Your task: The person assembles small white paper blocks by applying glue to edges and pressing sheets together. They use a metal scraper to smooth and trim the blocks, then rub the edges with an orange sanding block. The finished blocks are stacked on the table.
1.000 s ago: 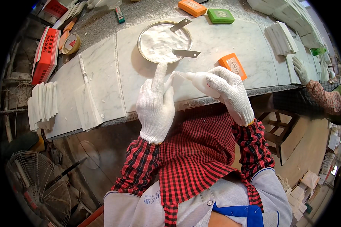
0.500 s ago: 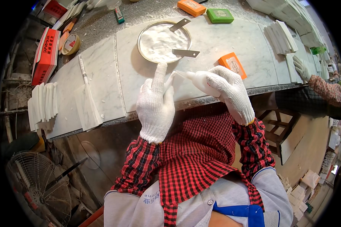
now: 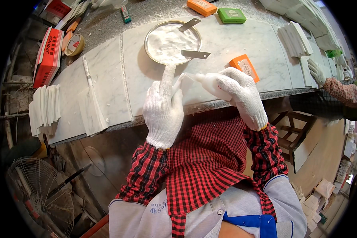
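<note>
Worktable (image 3: 103,24), one: grey speckled stone, with pale veined slabs (image 3: 214,37) laid along the near side. 
Shirt (image 3: 141,224), grey: blue lettering is borne on the chest, beside a red-and-black checked apron (image 3: 210,146). 
Carton (image 3: 48,57), red: stood at the left of the table, with dark characters printed on its side. 
Pan (image 3: 145,44), round, metal-rimmed: filled with white powder (image 3: 170,41). 
Left hand (image 3: 162,109), in a white knitted glove: the index finger is extended to the pan's near rim; whether the rim is touched cannot be told. A thin pale piece is pinched between thumb and fingers. 
Right hand (image 3: 244,95), gloved alike: wrapped firmly around a squeeze bottle. 
Squeeze bottle (image 3: 213,85), translucent white: held above the near edge of the slabs, between the two hands. Its long axis is run crosswise, tilted slightly away from the wearer at the left end; the narrow nozzle is pointed left, toward the thin pale piece. 
Boxes, small: one orange (image 3: 244,68), pale label with printing, laid beyond the right hand; one green (image 3: 231,15), printed on top, placed farther back beside a second orange one (image 3: 202,7). 
Metal strips, two (image 3: 189,24) (image 3: 196,54): rested across the pan's right side, holed at the outer ends. 
Thin pale piece (image 3: 177,84): upper end set just beside the nozzle tip.
</note>
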Demonstrator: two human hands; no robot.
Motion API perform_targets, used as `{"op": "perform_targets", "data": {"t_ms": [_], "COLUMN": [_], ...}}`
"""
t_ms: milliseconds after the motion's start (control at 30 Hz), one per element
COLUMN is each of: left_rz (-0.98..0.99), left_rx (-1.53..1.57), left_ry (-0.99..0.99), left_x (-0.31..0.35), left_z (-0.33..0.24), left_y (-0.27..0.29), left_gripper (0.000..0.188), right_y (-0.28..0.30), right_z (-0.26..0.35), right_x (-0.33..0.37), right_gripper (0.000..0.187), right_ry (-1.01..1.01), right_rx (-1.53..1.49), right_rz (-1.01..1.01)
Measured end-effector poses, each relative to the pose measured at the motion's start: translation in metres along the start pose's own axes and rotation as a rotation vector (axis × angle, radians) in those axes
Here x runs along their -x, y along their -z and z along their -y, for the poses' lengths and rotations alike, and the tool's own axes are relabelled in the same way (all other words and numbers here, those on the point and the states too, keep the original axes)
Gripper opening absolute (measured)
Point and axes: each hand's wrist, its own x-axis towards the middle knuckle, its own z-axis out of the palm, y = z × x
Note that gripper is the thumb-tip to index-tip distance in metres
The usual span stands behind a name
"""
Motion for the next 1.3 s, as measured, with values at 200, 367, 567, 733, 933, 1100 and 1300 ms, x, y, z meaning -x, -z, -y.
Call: {"op": "perform_targets", "data": {"t_ms": [200,367,567,733,933,1100,1300], "left_rz": [-0.009,-0.008,-0.012,0.004,0.234,0.306,0.283], "left_rx": [0.009,0.014,0.021,0.042,0.529,0.938,1.048], "left_ry": [-0.019,-0.027,-0.009,0.008,0.478,0.677,0.713], "left_x": [0.0,-0.001,0.0,-0.001,-0.019,-0.011,-0.013], "left_z": [0.0,-0.001,-0.001,0.003,0.018,0.046,0.047], "left_y": [0.0,0.0,0.0,0.002,0.019,0.005,0.0], "left_gripper": [0.072,0.072,0.071,0.071,0.069,0.07,0.071], "right_y": [0.0,0.0,-0.001,0.004,0.003,0.0,0.002], "right_z": [0.001,0.0,-0.002,0.004,0.007,-0.005,-0.021], "right_x": [0.0,0.001,-0.003,0.003,0.009,0.01,0.003], "right_gripper": [0.04,0.041,0.041,0.036,0.028,0.029,0.03], "right_ry": [-0.007,-0.003,-0.005,-0.065,-0.102,-0.136,-0.128], "right_rx": [-0.006,-0.036,-0.02,-0.132,-0.251,-0.301,-0.304], "right_rz": [0.001,-0.001,0.012,-0.022,-0.1,-0.143,-0.126]}}
